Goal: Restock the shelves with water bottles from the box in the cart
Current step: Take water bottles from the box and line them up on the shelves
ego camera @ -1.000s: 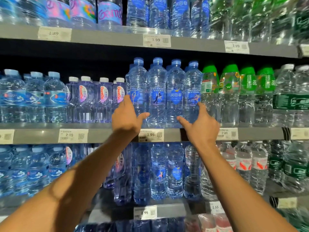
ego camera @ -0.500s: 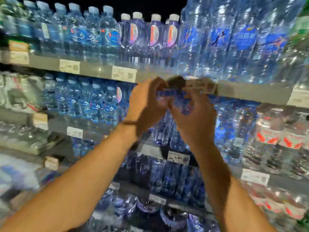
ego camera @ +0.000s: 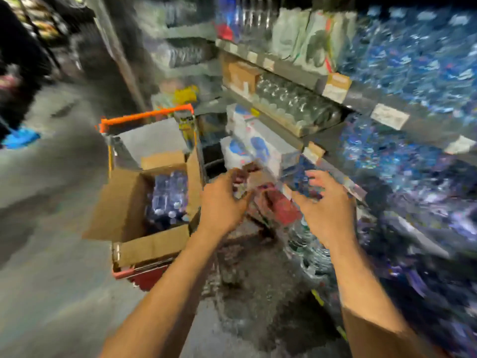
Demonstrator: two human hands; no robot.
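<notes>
A person restocking a supermarket aisle is reaching with both hands toward an open cardboard box [ego camera: 121, 215] of water bottles [ego camera: 167, 200] sitting in an orange-handled cart [ego camera: 147, 115], with the shelves [ego camera: 361, 99] of bottled water running along the right. The left hand [ego camera: 222, 202] is hovering just beside the box's right flap, fingers loosely curled and holding nothing; the right hand [ego camera: 322, 210] is spreading its fingers, also empty, though heavy motion blur is making the fingertips hard to read. The bottles are standing upright, caps up, packed in the far half of the box. To do this step well, the hands are likely needing to drop straight over the caps, grip around the bottle bodies rather than the caps, and lift clear of the flaps before turning back to the shelves.
</notes>
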